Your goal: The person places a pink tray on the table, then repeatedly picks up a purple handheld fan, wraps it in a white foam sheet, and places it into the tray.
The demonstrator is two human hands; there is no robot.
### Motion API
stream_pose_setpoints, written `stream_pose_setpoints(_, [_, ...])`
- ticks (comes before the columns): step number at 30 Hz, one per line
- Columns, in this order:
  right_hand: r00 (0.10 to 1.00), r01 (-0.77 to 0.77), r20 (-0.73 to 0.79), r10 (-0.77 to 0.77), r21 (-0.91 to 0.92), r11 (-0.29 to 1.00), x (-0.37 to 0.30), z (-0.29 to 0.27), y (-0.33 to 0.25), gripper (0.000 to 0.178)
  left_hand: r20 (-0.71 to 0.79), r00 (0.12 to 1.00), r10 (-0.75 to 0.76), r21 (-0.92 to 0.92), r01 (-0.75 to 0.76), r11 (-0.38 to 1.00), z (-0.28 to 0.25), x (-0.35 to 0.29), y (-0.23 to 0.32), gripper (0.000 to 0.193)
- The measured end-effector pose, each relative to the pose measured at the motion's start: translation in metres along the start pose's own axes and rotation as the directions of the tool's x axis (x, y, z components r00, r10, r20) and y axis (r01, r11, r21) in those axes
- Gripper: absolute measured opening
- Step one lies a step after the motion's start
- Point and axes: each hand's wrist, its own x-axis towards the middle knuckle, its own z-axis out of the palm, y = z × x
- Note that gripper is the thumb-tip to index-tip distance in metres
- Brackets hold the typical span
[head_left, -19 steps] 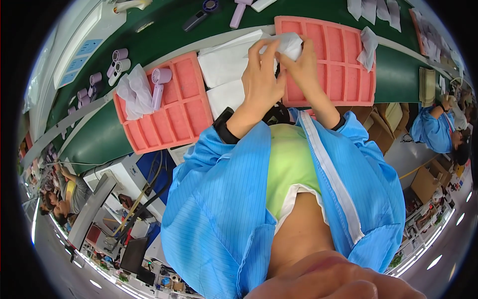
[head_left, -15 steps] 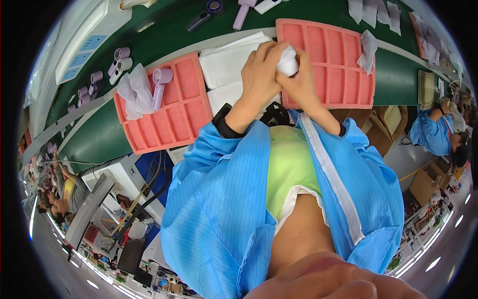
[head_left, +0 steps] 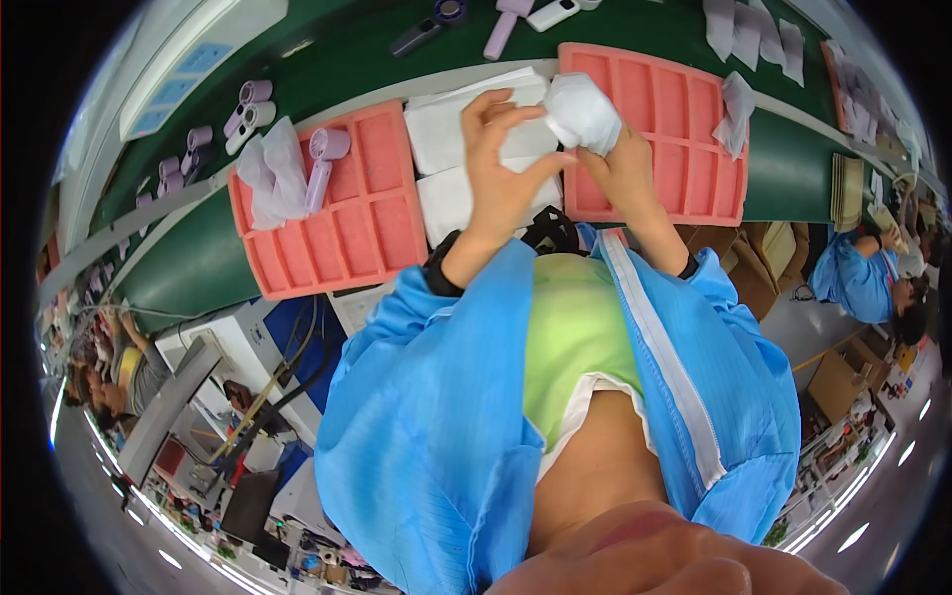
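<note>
A round-topped bundle in thin white wrapping (head_left: pixel 583 111) is held up over the edge of the right pink tray. My right hand (head_left: pixel 623 171) grips it from below and to the right. What lies inside the wrapping is hidden. To its left, my left hand (head_left: pixel 496 164) is open, fingers curved and spread, with fingertips and thumb close to the bundle's left side. Behind that hand lie stacks of flat white sheets or sleeves (head_left: pixel 436 139). On the left pink tray (head_left: pixel 382 228) rest a lilac handheld fan (head_left: pixel 322 164) and some white-wrapped pieces (head_left: pixel 273 178).
The right pink tray (head_left: pixel 684 139) has a white wrapped piece (head_left: pixel 736 114) on its right edge. Several handheld fans (head_left: pixel 506 30) lie along the green bench (head_left: pixel 367 84). More white wrapped pieces (head_left: pixel 754 35) sit at the far right. Cardboard boxes (head_left: pixel 778 258) stand below the bench, near another person (head_left: pixel 858 278).
My left hand has come off the white bundle and opened, moving a little left. The bundle now shows more fully, held in my right hand.
</note>
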Motion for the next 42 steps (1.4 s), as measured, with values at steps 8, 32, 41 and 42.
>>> stream_pose_setpoints(8, [0.998, -0.049, 0.034, 0.05, -0.017, 0.999, -0.002, 0.013, -0.033, 0.032, 0.046, 0.963, 0.265, 0.41, -0.26, 0.874, -0.014, 0.001, -0.002, 0.018])
stream_pose_setpoints(32, [0.893, -0.168, 0.439, 0.103, 0.111, 0.98, 0.021, 0.035, 0.01, 0.034, -0.241, 0.968, 0.068, 0.755, 0.143, 0.64, -0.206, -0.011, -0.156, 0.058])
stream_pose_setpoints(41, [0.924, -0.223, 0.343, 0.167, 0.133, 0.966, 0.031, 0.014, 0.046, 0.037, -0.383, 0.923, -0.045, 0.923, 0.38, -0.055, -0.275, -0.002, -0.141, 0.054])
stream_pose_setpoints(42, [0.921, -0.229, 0.355, 0.162, 0.154, 0.961, 0.033, 0.017, 0.042, 0.038, -0.389, 0.92, -0.045, 0.92, 0.387, -0.055, -0.274, 0.006, -0.131, 0.052])
